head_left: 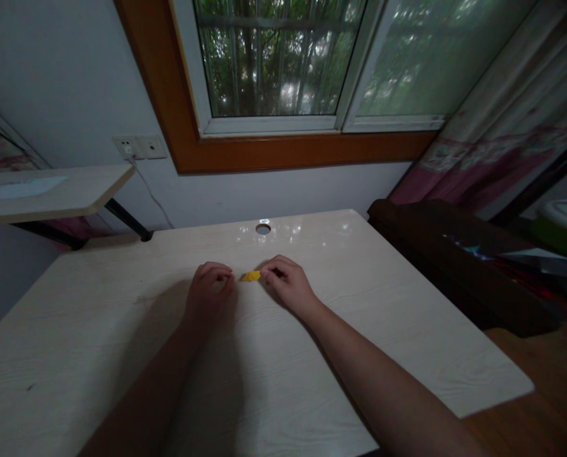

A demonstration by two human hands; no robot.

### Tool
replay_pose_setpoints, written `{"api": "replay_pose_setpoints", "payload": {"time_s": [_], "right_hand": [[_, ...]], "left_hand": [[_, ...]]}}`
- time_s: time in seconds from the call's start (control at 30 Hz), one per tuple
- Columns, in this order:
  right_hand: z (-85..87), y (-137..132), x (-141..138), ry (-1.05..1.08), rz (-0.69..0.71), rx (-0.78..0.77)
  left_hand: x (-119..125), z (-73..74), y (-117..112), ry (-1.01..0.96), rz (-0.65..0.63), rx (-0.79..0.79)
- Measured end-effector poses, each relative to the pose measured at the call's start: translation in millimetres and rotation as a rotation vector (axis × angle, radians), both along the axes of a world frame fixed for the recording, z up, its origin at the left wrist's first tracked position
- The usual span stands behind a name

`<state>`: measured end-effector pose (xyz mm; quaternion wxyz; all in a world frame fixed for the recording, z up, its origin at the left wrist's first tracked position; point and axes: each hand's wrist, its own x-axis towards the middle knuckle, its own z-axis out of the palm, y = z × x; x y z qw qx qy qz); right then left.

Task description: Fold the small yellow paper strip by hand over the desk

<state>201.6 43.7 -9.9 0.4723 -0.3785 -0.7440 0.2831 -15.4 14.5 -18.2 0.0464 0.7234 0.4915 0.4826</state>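
A small yellow piece [252, 276], which looks like folded paper, is just above or on the pale wood-grain desk [283, 374]. My right hand [286, 279] pinches its right end between thumb and fingers. Just off its left tip is my left hand [210, 289], with the fingers curled in and the thumb and fingertips together. A narrow gap separates those fingertips from the yellow piece, and nothing shows in them. Both wrists are close to the desk top, and the left one casts a broad shadow.
A raised shelf [55, 197] on black legs stands at the desk's left back. A round cable hole [263, 229] is near the back edge. Beyond are a wall socket [139, 147] with a cord and a window [283, 63]. A dark wooden piece of furniture [455, 273] stands at right.
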Motion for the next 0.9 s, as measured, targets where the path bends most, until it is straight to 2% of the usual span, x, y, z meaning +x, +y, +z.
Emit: {"api": "replay_pose_setpoints", "payload": {"time_s": [0.17,0.33,0.5,0.9], "right_hand": [[-7.0,2.7,-2.2,0.063,0.018,-0.145],[-10.6,3.3,-4.1,0.168,0.066,-0.308],[-11.2,2.0,-6.7,0.251,0.096,-0.42],[-8.4,-0.2,-7.9,0.253,0.13,-0.438]], "left_hand": [[0.8,0.3,-1.6,-0.044,-0.04,-0.045],[8.4,1.4,-5.7,0.042,-0.167,-0.011],[12.7,0.5,-7.3,0.132,-0.204,-0.013],[12.1,3.1,-8.4,0.064,-0.208,-0.084]]}}
